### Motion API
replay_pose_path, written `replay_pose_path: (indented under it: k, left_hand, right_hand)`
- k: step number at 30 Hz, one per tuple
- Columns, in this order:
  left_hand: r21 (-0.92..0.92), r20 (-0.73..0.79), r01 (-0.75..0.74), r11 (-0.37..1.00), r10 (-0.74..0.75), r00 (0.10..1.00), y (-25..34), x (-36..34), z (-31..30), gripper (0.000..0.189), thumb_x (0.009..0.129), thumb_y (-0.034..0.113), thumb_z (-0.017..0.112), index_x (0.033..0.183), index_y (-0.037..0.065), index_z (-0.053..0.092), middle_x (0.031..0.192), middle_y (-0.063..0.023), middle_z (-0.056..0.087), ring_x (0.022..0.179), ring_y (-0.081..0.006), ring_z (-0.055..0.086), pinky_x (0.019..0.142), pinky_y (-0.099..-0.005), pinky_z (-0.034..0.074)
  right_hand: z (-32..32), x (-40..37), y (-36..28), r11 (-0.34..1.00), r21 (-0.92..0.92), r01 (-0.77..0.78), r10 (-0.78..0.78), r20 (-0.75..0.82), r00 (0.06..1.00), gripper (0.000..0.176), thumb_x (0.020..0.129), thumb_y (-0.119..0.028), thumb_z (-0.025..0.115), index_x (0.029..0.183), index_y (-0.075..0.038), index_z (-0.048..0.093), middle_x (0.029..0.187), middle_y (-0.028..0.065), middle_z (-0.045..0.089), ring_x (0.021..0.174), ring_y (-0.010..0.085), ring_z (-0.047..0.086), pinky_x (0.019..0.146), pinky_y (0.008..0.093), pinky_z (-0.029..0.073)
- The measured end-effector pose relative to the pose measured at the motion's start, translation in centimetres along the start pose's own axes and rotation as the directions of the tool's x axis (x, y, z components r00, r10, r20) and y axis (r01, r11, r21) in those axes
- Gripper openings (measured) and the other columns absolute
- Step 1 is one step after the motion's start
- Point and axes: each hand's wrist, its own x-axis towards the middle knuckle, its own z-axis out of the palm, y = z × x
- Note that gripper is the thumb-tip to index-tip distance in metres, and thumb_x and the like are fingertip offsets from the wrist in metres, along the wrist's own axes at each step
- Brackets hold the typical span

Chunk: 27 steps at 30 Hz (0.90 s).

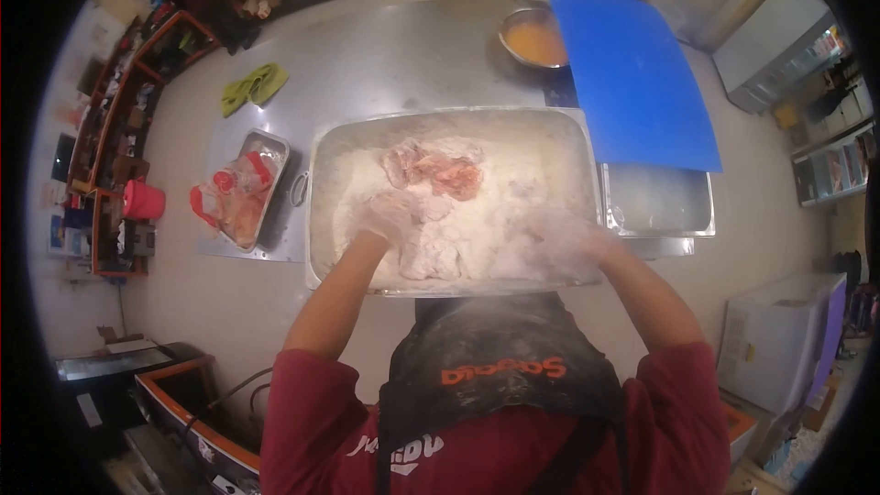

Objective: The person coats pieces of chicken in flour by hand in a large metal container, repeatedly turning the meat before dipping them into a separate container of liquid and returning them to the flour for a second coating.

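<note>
Your left hand (394,216) spread, palm down on floured meat pieces (431,255), middle of big flour tray (321,158). Your right hand (566,238) touching flour at tray's right, too blurry, can't tell fingers. Raw pink pieces (442,172) just beyond.

Orange lettering (502,370) runs across my black apron (495,330). It is upside down from where I look and dusted with flour, so I cannot spell it out. White lettering (396,451) on my red shirt (312,422) is half covered, and I read no whole word.
</note>
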Motion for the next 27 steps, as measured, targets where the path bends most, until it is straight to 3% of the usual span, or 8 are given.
replay_pose_path:
  k: [6,9,12,15,20,22,24,27]
  left_hand:
    - [0.007,-0.077,-0.121,0.993,0.121,0.990,0.0,-0.5,-1.4,0.027,0.092,0.018,0.057,0.113,0.009,0.071,0.100,-0.0107,0.072,0.098,-0.0256,0.069,0.085,-0.0411,0.055]
    - [-0.169,-0.267,-0.151,0.974,0.102,0.958,1.0,-1.3,-2.8,0.029,0.092,0.018,0.057,0.116,0.007,0.070,0.096,-0.0128,0.072,0.096,-0.0269,0.070,0.082,-0.0418,0.056]
    - [-0.206,-0.358,-0.303,0.930,0.217,0.908,0.8,-0.5,-3.1,0.032,0.093,0.019,0.058,0.120,0.005,0.069,0.096,-0.0157,0.072,0.095,-0.0286,0.070,0.081,-0.0415,0.056]
    - [-0.387,-0.122,-0.268,0.882,0.239,0.963,3.9,-2.2,-10.5,0.033,0.093,0.023,0.061,0.119,0.005,0.069,0.099,-0.0174,0.072,0.096,-0.0295,0.070,0.082,-0.0423,0.056]
    - [-0.405,0.156,0.066,0.912,-0.002,0.988,8.7,-2.5,-11.4,0.031,0.092,0.029,0.064,0.110,0.004,0.072,0.104,-0.0180,0.072,0.097,-0.0297,0.070,0.088,-0.0434,0.055]
    - [-0.581,0.313,0.255,0.773,-0.077,0.947,11.0,-3.5,-14.5,0.027,0.093,0.026,0.063,0.105,0.003,0.072,0.102,-0.0181,0.071,0.097,-0.0305,0.069,0.089,-0.0434,0.054]
    - [-0.441,0.168,0.004,0.898,0.078,0.983,9.3,-2.6,-9.4,0.031,0.096,0.025,0.058,0.116,0.005,0.071,0.109,-0.0171,0.071,0.103,-0.0313,0.067,0.094,-0.0436,0.052]
    - [-0.305,-0.205,-0.285,0.909,0.230,0.951,7.8,-2.6,-5.1,0.030,0.098,0.020,0.053,0.118,0.005,0.070,0.111,-0.0158,0.072,0.105,-0.0319,0.066,0.097,-0.0439,0.050]
  right_hand:
    - [1.4,0.9,3.0,0.994,-0.025,-0.105,0.100,-0.140,0.985,0.048,0.098,-0.032,0.057,0.136,-0.003,0.062,0.118,0.0237,0.069,0.115,0.0371,0.065,0.103,0.0453,0.049]
    - [0.7,0.5,2.5,0.975,0.213,0.070,0.009,-0.351,0.936,0.048,0.099,-0.036,0.056,0.131,-0.001,0.063,0.116,0.0238,0.069,0.115,0.0375,0.064,0.103,0.0460,0.048]
    - [-1.5,0.9,-0.2,0.948,0.267,0.173,-0.066,-0.365,0.928,0.047,0.100,-0.038,0.056,0.127,-0.001,0.065,0.118,0.0240,0.068,0.118,0.0372,0.063,0.103,0.0460,0.047]
    - [-2.8,1.3,-2.8,0.955,0.178,0.236,-0.170,-0.324,0.931,0.047,0.100,-0.038,0.055,0.126,-0.001,0.066,0.119,0.0243,0.068,0.118,0.0382,0.062,0.102,0.0457,0.048]
    - [-1.9,4.2,-3.5,0.954,0.292,0.069,-0.031,-0.131,0.991,0.044,0.099,-0.030,0.058,0.133,-0.003,0.063,0.121,0.0220,0.069,0.117,0.0323,0.065,0.101,0.0429,0.049]
    - [-1.8,4.1,-3.7,0.930,0.355,0.091,-0.051,-0.122,0.991,0.044,0.099,-0.027,0.059,0.136,-0.003,0.063,0.121,0.0204,0.070,0.115,0.0282,0.066,0.100,0.0412,0.051]
    - [0.2,5.2,-1.7,0.835,0.469,0.287,-0.187,-0.248,0.950,0.040,0.099,-0.024,0.061,0.132,-0.003,0.065,0.117,0.0173,0.072,0.110,0.0247,0.067,0.098,0.0404,0.052]
    - [1.1,6.8,-0.5,0.774,0.609,0.175,-0.080,-0.180,0.980,0.036,0.098,-0.019,0.065,0.131,-0.003,0.064,0.113,0.0145,0.072,0.107,0.0207,0.067,0.094,0.0375,0.054]
